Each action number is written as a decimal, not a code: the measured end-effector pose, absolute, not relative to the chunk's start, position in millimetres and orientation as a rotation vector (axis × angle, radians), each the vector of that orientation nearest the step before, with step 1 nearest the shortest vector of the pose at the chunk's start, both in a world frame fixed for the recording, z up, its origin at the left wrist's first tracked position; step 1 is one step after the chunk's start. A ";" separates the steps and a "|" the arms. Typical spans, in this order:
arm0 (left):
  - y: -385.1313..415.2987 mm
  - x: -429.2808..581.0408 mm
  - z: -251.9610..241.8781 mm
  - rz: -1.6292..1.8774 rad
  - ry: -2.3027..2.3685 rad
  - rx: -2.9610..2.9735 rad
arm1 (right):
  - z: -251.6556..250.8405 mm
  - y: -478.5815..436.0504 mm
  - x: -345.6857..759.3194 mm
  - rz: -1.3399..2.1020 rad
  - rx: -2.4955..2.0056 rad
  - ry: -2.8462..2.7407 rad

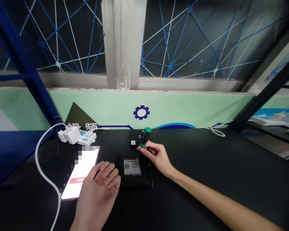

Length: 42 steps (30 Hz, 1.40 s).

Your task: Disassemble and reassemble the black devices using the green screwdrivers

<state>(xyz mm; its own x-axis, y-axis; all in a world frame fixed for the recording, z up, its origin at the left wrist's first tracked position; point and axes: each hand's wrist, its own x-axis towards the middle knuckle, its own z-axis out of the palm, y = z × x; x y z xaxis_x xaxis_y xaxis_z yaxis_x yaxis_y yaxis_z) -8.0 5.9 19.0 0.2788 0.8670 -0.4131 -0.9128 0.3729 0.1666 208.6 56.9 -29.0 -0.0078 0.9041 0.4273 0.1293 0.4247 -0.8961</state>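
My right hand point(159, 157) has thumb and fingers closed round the lower end of a screwdriver point(146, 136) with a green and black handle. It stands nearly upright; its shaft and tip are hidden behind my fingers. Below that hand a thin metal shaft point(152, 183) with a bit of green at its top lies on the table, its upper end covered. A flat black device point(144, 179) with a white printed label lies between my hands. My left hand point(98, 189) rests palm up beside it, fingers loosely curled, nothing seen in them.
A phone or tablet point(83, 173) with a bright screen lies left of the device, partly behind my left hand. A small black box point(133, 134) sits against the wall. At the back left is a power strip point(86, 138) with a white plug point(71, 134) and cable point(38, 160).
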 end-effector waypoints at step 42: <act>5.9 -6.9 20.3 1.212 0.501 -0.123 | -33.8 55.9 212.0 0.635 -0.983 -1.421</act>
